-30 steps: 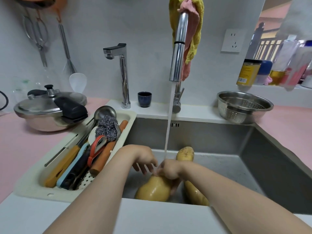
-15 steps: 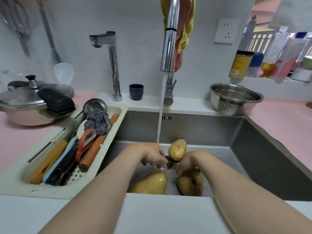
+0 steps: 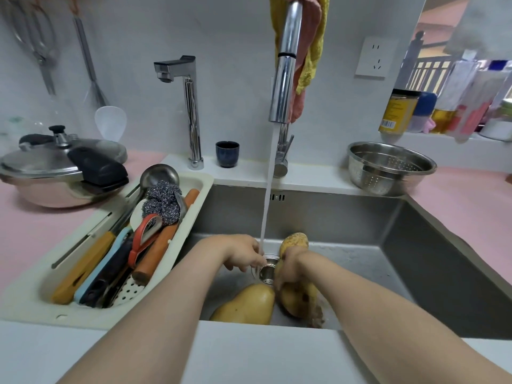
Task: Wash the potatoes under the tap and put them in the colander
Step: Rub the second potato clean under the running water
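Three potatoes are seen low in the sink [image 3: 360, 225], and none is yet in the colander [image 3: 390, 169]. The colander stands on the bench [image 3: 476, 206] at the sink's back right corner, well apart from the hands. Water runs from the tap [image 3: 285, 65] in a steady stream that lands at the drain strainer [image 3: 268, 270].

The left hand [image 3: 243, 253] is held at the foot of that stream, its fingers bent down to the strainer's rim. Whether anything is pinched there cannot be told. The right hand [image 3: 288, 266] is curled and appears to be closed round the near end of the far potato [image 3: 296, 241], though that end is hidden behind the knuckles. The near-right potato [image 3: 295, 302] lies just below that hand, with dark spots on its skin. The near-left potato [image 3: 246, 304] lies close beside it, partly cut off by the sink's front edge.

The washing step is judged to be in hand and at an early part: one potato is gripped and two lie unhandled. For the next move, the gripped potato would need to be carried a short way left into the stream, then turned and rubbed until every side is rinsed. It would then be lifted up and right over the sink's rim and set in the colander. A firm hold is called for, since wet skin is likely to be slippery.
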The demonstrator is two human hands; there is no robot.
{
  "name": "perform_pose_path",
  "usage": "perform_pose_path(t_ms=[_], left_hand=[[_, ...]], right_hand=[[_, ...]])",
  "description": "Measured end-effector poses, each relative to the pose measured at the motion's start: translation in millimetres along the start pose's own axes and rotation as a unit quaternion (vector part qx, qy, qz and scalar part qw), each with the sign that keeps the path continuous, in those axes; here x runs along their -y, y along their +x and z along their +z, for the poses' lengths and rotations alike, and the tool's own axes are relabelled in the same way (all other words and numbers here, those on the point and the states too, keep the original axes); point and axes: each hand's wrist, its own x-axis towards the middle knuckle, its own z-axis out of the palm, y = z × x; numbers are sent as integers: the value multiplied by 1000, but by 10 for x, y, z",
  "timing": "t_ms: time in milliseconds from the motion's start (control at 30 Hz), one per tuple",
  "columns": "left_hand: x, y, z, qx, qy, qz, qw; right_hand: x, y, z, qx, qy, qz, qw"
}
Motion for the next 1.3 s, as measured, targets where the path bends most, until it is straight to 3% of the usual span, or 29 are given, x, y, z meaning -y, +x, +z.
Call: perform_pose_path(t_ms=[67, 133, 267, 367, 467, 567, 733, 967, 1100, 1200, 1300], left_hand=[[20, 16, -17, -18, -5, -1, 1000], [45, 29, -49, -29, -25, -3, 999], [85, 10, -138, -35, -99, -10, 994], [98, -63, -191, -44, -231, 12, 972], [83, -117, -206, -64, -314, 27, 947], [63, -138, -185, -81, -324, 4, 942], [81, -137, -178, -71, -348, -53, 933], [46, -197, -194, -76, -426, -57, 900], [23, -184, -189, -88, -450, -10, 889], [-20, -134, -166, -123, -456, 28, 881], [-2, -102, -181, -187, -460, -12, 868]], right_hand=[[-80, -69, -88, -136, 96, -46, 985], [-155, -69, -144, -197, 282, -84, 935], [-103, -185, -279, -160, 517, -125, 831], [-21, -315, -333, -87, 567, -154, 805], [35, -316, -300, -19, 585, -158, 796], [68, -295, -236, 23, 587, -154, 794], [80, -251, -189, 2, 533, -151, 832], [48, -372, -233, 25, 590, -178, 787], [44, -398, -267, 14, 647, -118, 753], [65, -356, -247, 6, 648, -106, 754], [116, -345, -214, 13, 632, -136, 763]])
